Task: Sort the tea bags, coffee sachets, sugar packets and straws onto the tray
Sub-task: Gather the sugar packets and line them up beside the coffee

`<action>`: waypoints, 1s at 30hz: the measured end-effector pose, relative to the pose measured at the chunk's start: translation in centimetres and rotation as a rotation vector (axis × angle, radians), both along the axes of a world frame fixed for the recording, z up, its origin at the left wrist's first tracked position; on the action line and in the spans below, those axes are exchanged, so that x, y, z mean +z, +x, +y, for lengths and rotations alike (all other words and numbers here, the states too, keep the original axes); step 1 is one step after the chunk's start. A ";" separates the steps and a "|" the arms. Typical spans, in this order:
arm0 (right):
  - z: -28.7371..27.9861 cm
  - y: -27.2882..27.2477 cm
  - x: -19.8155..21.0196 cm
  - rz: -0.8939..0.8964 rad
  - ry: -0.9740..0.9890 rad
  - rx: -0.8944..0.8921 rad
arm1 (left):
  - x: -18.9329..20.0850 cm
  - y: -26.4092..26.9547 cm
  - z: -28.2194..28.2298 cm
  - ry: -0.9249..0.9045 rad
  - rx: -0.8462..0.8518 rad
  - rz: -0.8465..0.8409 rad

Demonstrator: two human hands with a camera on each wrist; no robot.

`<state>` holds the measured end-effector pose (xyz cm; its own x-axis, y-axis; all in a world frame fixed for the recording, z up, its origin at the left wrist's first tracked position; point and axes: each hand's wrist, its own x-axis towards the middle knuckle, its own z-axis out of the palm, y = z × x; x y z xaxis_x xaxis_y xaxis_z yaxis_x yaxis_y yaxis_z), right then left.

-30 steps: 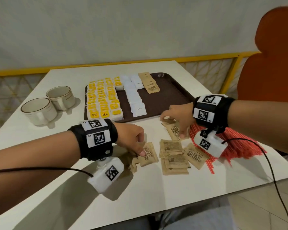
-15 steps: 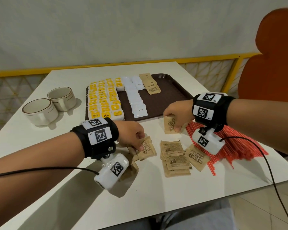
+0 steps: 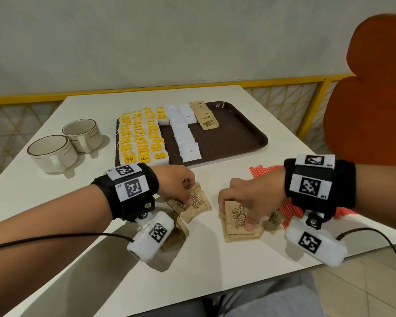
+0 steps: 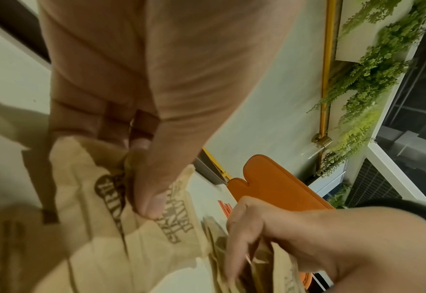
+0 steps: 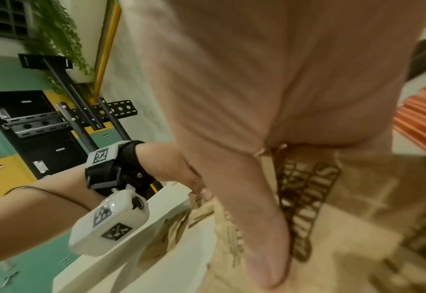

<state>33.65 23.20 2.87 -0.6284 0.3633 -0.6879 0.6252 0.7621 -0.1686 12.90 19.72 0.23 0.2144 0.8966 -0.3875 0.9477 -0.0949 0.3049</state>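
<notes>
A brown tray (image 3: 236,136) at the table's far middle carries rows of yellow tea bags (image 3: 138,136), white coffee sachets (image 3: 185,138) and a short row of brown sugar packets (image 3: 205,117). Loose brown sugar packets lie on the table in front of it. My left hand (image 3: 181,191) pinches a sugar packet (image 3: 196,205) (image 4: 141,228) between thumb and fingers, over a few others. My right hand (image 3: 247,207) grips another sugar packet (image 3: 236,219) (image 5: 319,208), thumb on top, above a small pile. Red straws (image 3: 261,169) lie fanned out behind my right wrist.
Two cream cups (image 3: 53,152) stand at the left of the tray. An orange chair back (image 3: 370,92) rises at the right, and a yellow rail (image 3: 146,86) runs behind the table. The table's near edge is just below my wrists.
My right hand has carried its sugar packet from near the tray's front edge back down onto the loose pile. My left hand has lifted its packet slightly and shifted right.
</notes>
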 end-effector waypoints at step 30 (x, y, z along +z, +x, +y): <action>1.0 -3.5 -0.9 0.108 0.224 -0.142 | 0.0 -0.5 -0.6 0.044 0.064 -0.092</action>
